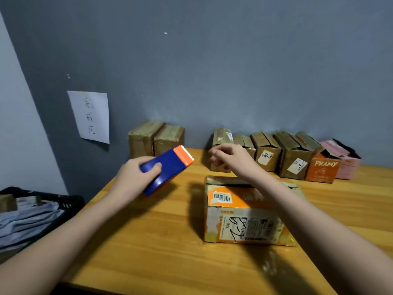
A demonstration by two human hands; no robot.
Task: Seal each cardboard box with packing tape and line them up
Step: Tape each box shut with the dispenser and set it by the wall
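Grey wall behind the wooden counter [148,241]; the box [244,211] sits mid-counter, top seam unsealed. Left hand [131,177] grips the tape dispenser [168,167]; right hand [229,156] seems to pinch the tape end, fingers curled. Anchor tape past the edge, then pull straight along the seam
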